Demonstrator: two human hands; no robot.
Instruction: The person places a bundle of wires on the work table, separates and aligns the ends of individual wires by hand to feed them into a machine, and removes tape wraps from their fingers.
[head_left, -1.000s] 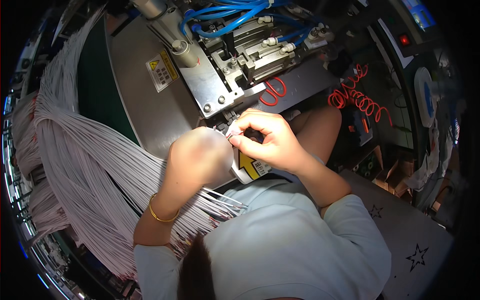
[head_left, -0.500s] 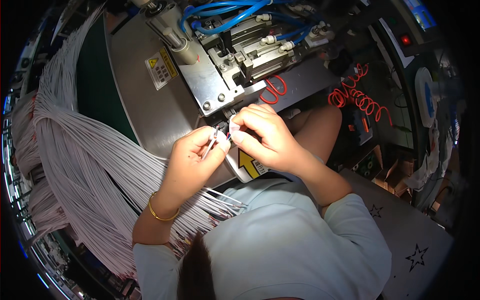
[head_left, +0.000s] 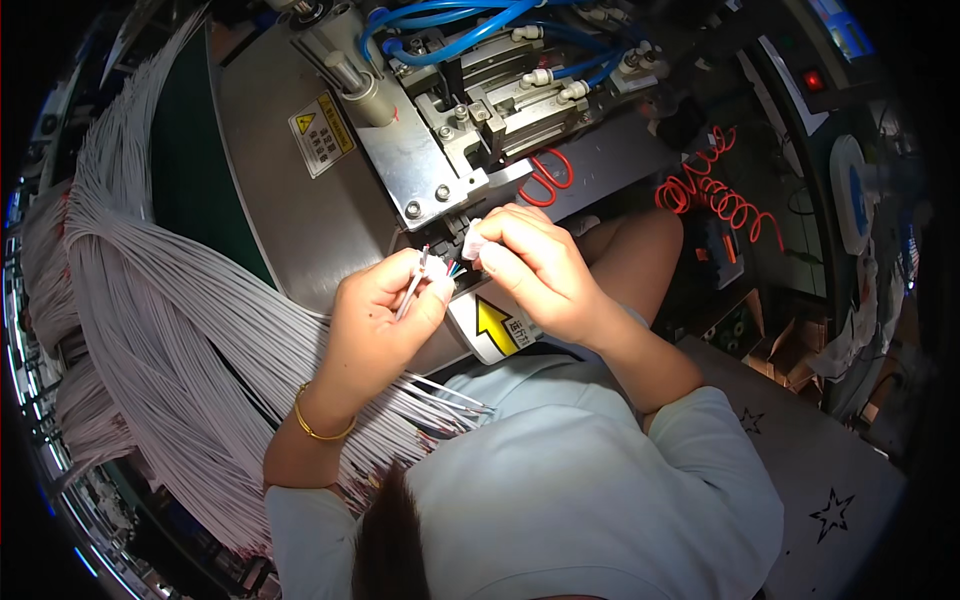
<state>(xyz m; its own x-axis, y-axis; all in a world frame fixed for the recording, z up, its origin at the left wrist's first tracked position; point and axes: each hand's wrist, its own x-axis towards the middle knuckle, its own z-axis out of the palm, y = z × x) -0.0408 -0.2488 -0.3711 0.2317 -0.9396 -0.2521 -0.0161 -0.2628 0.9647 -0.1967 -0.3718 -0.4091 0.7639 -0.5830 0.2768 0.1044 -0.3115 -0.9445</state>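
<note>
My left hand is closed on a white-grey cable. Several thin coloured wire ends, among them red and blue ones, stick out between its thumb and forefinger. Just to the right, my right hand has its fingertips pinched together. Something pale and whitish shows at those fingertips, perhaps a finger cover; whether anything else is between them is hidden. Both hands are directly in front of the dark tooling under the metal machine head, with a small gap between them.
A large bundle of white-grey cables drapes down my left side. Blue air hoses run over the machine. A red coiled hose hangs at the right. A yellow arrow label marks the panel below my hands.
My hands have drawn slightly apart, the left one shifting a little to the left. The coloured wire ends now show more plainly between them.
</note>
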